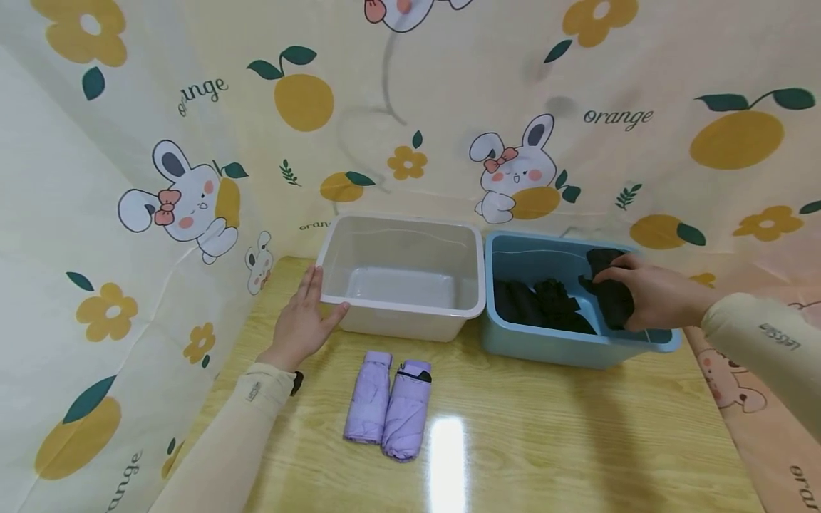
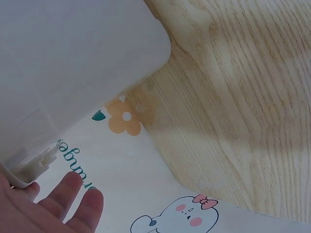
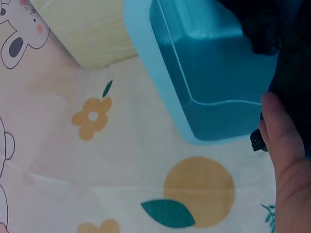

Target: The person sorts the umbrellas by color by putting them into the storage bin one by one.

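Observation:
In the head view, my right hand (image 1: 663,291) grips a black folded umbrella (image 1: 613,303) at the right end of the blue bin (image 1: 545,348). More black folded umbrellas (image 1: 522,305) lie in the left part of that bin. The right wrist view shows fingers (image 3: 282,131) against the dark fabric, with part of the bin floor visible below. My left hand (image 1: 301,322) rests at the left edge of the white bin (image 1: 398,324), fingers extended along its rim. Two purple folded umbrellas (image 1: 368,399) lie side by side on the table in front of the white bin.
The two bins stand side by side at the back of the wood-grain table (image 1: 532,434). A printed cloth (image 1: 423,92) with rabbits and oranges hangs behind and along the sides. The white bin's inside shows a bare floor (image 1: 400,286).

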Action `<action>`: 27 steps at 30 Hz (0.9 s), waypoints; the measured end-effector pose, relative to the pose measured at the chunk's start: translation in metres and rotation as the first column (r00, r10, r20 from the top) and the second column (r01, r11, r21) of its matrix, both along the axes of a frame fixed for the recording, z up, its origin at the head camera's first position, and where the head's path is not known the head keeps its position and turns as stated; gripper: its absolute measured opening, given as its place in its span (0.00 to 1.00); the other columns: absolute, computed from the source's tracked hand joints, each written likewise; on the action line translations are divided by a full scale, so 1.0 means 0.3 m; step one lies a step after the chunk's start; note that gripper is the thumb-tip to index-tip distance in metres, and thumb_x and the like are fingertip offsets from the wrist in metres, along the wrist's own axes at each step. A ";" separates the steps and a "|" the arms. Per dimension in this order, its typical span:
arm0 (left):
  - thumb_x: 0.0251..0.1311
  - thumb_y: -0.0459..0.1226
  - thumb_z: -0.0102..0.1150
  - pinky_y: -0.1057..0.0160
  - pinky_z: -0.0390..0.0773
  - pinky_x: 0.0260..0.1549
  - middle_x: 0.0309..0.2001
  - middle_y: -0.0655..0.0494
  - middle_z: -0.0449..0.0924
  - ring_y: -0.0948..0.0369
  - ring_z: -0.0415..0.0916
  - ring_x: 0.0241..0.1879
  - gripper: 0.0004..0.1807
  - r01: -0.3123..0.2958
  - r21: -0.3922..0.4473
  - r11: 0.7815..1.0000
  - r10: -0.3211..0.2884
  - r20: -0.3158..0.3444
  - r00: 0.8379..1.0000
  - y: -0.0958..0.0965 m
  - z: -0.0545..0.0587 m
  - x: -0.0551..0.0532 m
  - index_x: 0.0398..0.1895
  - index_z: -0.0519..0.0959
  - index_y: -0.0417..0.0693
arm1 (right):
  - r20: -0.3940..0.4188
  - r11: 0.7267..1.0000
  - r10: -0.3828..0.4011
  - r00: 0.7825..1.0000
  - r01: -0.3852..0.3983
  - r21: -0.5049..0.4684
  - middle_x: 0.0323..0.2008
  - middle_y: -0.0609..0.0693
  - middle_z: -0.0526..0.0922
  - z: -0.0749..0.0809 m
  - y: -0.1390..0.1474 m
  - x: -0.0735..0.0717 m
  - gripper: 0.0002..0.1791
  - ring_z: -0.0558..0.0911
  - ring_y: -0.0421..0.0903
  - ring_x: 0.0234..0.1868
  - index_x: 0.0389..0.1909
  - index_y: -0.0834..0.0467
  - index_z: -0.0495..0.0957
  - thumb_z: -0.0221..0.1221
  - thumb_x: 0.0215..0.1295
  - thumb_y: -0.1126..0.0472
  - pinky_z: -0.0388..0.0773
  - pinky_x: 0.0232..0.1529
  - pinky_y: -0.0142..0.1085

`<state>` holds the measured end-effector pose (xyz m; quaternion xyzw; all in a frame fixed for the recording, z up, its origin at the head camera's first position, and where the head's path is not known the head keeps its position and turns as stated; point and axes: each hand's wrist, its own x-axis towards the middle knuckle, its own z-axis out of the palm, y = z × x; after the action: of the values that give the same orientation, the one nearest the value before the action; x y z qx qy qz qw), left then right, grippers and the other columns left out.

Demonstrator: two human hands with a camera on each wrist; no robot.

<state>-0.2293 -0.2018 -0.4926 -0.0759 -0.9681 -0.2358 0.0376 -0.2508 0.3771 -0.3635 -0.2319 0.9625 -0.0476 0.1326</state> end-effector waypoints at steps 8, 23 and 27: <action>0.69 0.64 0.45 0.36 0.69 0.57 0.80 0.46 0.32 0.34 0.61 0.67 0.52 0.000 -0.009 1.000 0.000 -0.023 1.000 -0.012 -0.007 0.001 0.80 0.39 0.39 | 0.046 1.000 0.002 0.999 -0.003 0.019 0.62 0.69 0.62 -0.097 0.004 -0.072 0.44 0.70 0.45 0.23 0.62 0.59 0.75 0.72 0.34 0.73 0.66 0.20 0.38; 0.70 0.60 0.48 0.36 0.71 0.55 0.80 0.43 0.36 0.36 0.60 0.68 0.50 0.005 -0.001 1.000 -0.005 -0.055 0.998 0.003 0.007 0.004 0.79 0.43 0.36 | 0.142 0.998 0.033 0.989 -0.039 0.044 0.58 0.66 0.69 -0.282 0.044 -0.148 0.39 0.75 0.50 0.32 0.59 0.61 0.77 0.64 0.38 0.83 0.69 0.20 0.38; 0.70 0.61 0.47 0.36 0.71 0.55 0.80 0.44 0.35 0.36 0.60 0.68 0.50 0.001 -0.006 1.000 -0.001 -0.045 0.999 -0.002 0.001 0.005 0.79 0.42 0.36 | 0.146 0.995 0.053 0.988 -0.064 0.071 0.58 0.65 0.70 -0.350 0.063 -0.175 0.39 0.76 0.49 0.34 0.58 0.59 0.77 0.61 0.41 0.85 0.70 0.23 0.37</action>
<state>-0.2279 -0.2024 -0.4923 -0.0817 -0.9677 -0.2312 0.0592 -0.3033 0.3961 -0.4686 -0.2507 0.9443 -0.0240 0.2119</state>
